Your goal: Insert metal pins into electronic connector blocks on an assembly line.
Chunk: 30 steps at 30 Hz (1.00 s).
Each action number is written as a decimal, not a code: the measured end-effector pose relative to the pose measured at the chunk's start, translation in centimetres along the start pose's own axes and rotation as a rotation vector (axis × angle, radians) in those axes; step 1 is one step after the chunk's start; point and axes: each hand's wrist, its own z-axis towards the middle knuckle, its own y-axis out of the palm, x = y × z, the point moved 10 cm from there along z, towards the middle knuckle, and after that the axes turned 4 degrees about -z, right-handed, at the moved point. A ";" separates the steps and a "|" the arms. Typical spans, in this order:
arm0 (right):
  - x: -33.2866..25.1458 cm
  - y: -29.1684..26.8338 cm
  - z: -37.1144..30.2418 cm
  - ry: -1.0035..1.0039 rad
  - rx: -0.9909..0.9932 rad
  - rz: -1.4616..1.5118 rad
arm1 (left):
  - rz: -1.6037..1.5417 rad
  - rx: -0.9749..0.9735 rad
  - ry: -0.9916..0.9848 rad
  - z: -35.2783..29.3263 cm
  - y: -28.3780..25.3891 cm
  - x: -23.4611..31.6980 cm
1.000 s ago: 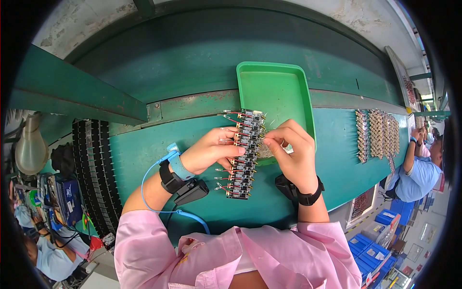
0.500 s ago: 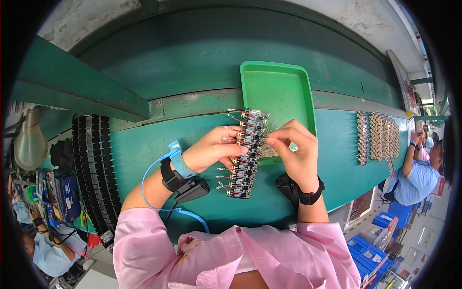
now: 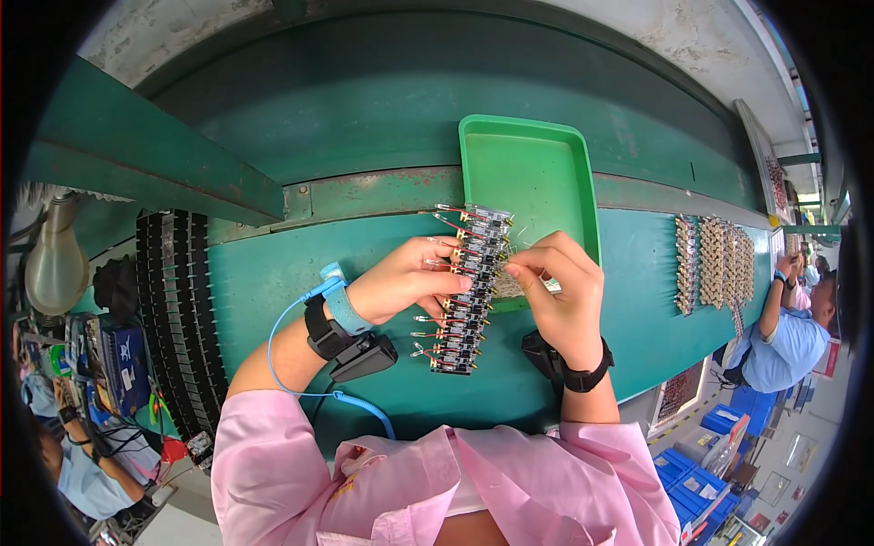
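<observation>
A long strip of joined black parts stands lengthwise in front of me, with red wires and small clear tips sticking out along its left side. My left hand grips it from the left, thumb on top and fingers behind. At the strip's right edge, my right hand pinches thumb and forefinger together beside the brassy ends there. Whatever lies in that pinch is too small to make out. Behind the strip and right hand is a green tray, with thin light-coloured pieces in its near end, partly hidden.
Several pale and dark strips lie in rows at the right. Long black strips are stacked at the left beside a green post. A blue coiled cord runs from my left wrist band. Co-workers sit at both sides.
My hands and the strip stay in nearly the same place, the right fingertips still pinched at its edge. At the far left, a co-worker's arm has shifted.
</observation>
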 end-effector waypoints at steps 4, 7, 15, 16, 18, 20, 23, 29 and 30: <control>-0.5 0.2 0.0 -0.039 0.005 -0.044 | 0.004 0.002 0.002 0.1 -0.1 0.0; -0.5 0.3 -0.1 -0.051 0.004 -0.049 | 0.001 0.002 0.004 0.1 -0.1 0.0; -0.4 0.2 -0.1 -0.044 -0.016 -0.063 | -0.019 -0.006 0.003 0.0 -0.1 0.0; -0.4 0.2 0.0 -0.040 -0.018 -0.065 | -0.018 -0.003 0.003 0.0 -0.1 0.1; -0.5 0.3 0.0 -0.036 -0.020 -0.067 | -0.018 0.000 0.003 0.0 -0.1 0.1; -0.6 0.4 0.0 -0.052 -0.021 -0.069 | -0.005 0.000 0.009 0.0 -0.1 0.1; -0.8 0.4 0.0 -0.069 -0.017 -0.076 | 0.003 0.001 0.010 0.1 -0.2 0.0; -0.7 0.3 -0.1 -0.079 -0.001 -0.093 | 0.004 -0.004 0.014 0.0 0.0 0.1; -0.7 0.3 -0.1 -0.079 -0.001 -0.092 | 0.005 -0.004 0.014 0.0 0.0 0.1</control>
